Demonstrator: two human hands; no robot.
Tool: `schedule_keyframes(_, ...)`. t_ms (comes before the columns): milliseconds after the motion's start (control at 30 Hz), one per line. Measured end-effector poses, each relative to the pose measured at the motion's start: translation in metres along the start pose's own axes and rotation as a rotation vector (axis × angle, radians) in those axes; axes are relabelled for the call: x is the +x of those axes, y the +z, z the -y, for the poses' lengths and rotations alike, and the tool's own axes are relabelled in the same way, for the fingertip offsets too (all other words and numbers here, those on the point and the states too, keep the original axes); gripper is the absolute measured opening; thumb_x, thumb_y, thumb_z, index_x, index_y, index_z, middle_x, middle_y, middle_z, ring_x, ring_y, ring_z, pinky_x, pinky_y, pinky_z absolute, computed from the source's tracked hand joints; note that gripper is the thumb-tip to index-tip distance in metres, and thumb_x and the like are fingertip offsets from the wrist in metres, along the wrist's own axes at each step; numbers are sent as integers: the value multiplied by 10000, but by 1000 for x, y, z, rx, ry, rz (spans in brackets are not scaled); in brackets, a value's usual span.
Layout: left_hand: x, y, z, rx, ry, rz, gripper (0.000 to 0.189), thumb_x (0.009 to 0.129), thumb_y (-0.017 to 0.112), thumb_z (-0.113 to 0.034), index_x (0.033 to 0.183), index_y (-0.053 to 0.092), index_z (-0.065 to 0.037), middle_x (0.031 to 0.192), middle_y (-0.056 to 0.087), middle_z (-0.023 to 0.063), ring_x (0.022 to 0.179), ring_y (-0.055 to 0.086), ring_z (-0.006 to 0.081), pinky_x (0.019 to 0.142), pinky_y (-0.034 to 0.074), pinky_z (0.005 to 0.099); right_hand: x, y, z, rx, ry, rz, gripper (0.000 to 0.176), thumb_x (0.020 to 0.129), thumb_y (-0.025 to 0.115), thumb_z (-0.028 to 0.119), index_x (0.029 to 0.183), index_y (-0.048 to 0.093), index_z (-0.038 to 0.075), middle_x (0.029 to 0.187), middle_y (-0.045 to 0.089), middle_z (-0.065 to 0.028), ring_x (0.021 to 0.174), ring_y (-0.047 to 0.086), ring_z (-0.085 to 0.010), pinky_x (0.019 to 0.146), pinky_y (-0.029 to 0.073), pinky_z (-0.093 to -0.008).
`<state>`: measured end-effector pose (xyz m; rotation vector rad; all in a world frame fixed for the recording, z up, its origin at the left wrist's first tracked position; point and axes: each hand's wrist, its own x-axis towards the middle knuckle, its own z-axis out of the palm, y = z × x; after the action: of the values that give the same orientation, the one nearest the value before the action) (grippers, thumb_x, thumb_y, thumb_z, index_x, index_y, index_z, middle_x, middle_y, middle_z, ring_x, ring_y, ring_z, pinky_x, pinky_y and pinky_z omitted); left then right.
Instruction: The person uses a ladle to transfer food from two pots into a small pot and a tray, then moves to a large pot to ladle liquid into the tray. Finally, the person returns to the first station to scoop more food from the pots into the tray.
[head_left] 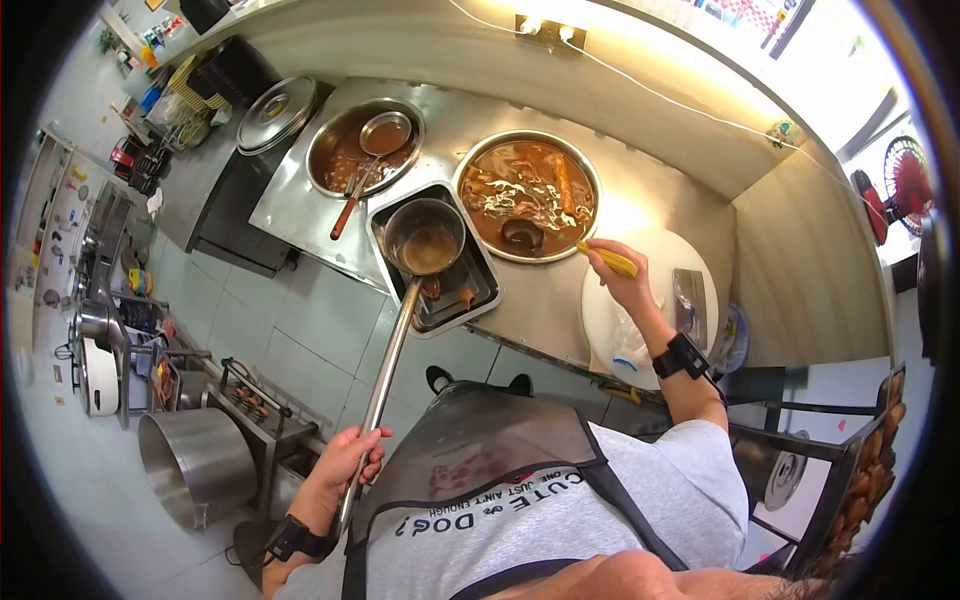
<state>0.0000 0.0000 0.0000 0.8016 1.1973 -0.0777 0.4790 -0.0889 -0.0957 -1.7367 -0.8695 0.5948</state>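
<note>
My left hand [350, 460] grips the end of a long steel ladle handle [390, 360]. The ladle's bowl [425, 237], holding brown liquid, hangs over a rectangular steel tray [478, 292] on the counter. My right hand [622, 282] holds a yellow-handled tool [606, 259] at the near rim of a wide pot of brown stew [528, 195]. Both wrists wear black bands. A grey apron [500, 470] covers my front.
A second pot [340, 170] at the left holds brown liquid and a red-handled ladle, with a steel lid [277, 113] beside it. A round white board [640, 330] with a cleaver [690, 300] lies by my right arm. A big steel pot [195, 465] stands on the floor.
</note>
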Motion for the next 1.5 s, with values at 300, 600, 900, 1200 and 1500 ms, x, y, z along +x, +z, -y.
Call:
schedule_keyframes(300, -1, -2, 1, -21, 17, 5, 295, 935, 518, -246, 1100, 543, -3, 643, 494, -10, 449, 427, 57, 378, 324, 186, -4, -11, 27, -178, -383, -106, 253, 799, 692, 36, 1049, 666, 57, 829, 663, -82, 631, 606, -117, 575, 488, -239)
schedule_keyframes(600, 1, -5, 0, -21, 0, 20, 275, 936, 541, -237, 1091, 533, -11, 650, 482, -1, 460, 433, 77, 382, 332, 211, -13, 33, 19, 50, -218, -17, 199, 833, 672, 58, 1031, 678, 61, 838, 661, -49, 596, 583, -70, 508, 497, -208)
schedule_keyframes(900, 2, -6, 2, 34, 17, 11, 275, 941, 531, -253, 1087, 543, -21, 649, 479, -3, 462, 433, 74, 379, 329, 205, 45, 67, -4, 199, -143, -241, 211, 838, 687, 119, 1045, 678, 77, 820, 661, -18, 608, 568, -60, 518, 485, -206)
schedule_keyframes(1200, 11, -18, 14, 46, 60, 29, 273, 941, 528, -268, 1083, 553, -36, 648, 478, -16, 463, 425, 64, 389, 339, 195, -8, 2, 29, 227, 25, -178, 166, 864, 640, 104, 1012, 676, 40, 724, 614, -18, 568, 543, -54, 498, 476, -207)
schedule_keyframes(1500, 5, -16, 3, 70, 35, 47, 278, 941, 530, -276, 1076, 552, -34, 651, 476, -16, 464, 424, 68, 391, 342, 195, -16, -19, 23, -5, -72, -211, 189, 874, 621, 119, 1033, 666, 27, 757, 627, -32, 563, 547, -59, 486, 476, -202)
